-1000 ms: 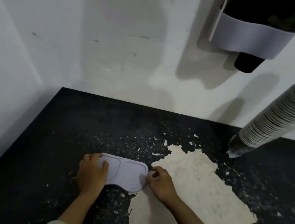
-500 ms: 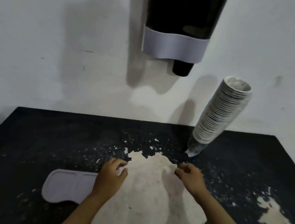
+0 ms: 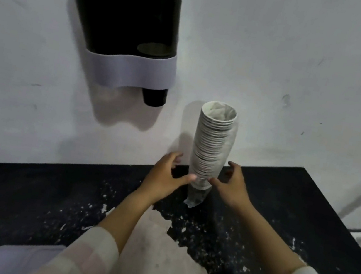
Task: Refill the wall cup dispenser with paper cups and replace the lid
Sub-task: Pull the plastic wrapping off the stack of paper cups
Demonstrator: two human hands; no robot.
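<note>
- Against the white wall [image 3: 306, 62], at the back of the black table [image 3: 10, 192], a tall stack of paper cups [image 3: 211, 147] is standing upright in a clear plastic sleeve, its open mouth facing up.
- Flanking the lower part of that stack, the left hand [image 3: 164, 177] is spreading its fingers open, its thumb tip sitting at the stack's side; whether it is truly touching cannot be told.
- On the other side, the right hand [image 3: 232, 186] is likewise opening wide, thumb reaching toward the base of the cups, not gripping anything.
- Up on the wall, to the left of the stack, the dark cup dispenser [image 3: 124, 8] is hanging with a pale band around its bottom and a dark cup end [image 3: 154, 96] poking out below.
- Down at the lower left edge, the pale lid [image 3: 18, 260] is lying on the table, partly hidden by the left sleeve [image 3: 82, 261].
- Across the tabletop, black coating is peeling away, leaving a large pale patch [image 3: 155, 252] between the forearms.
</note>
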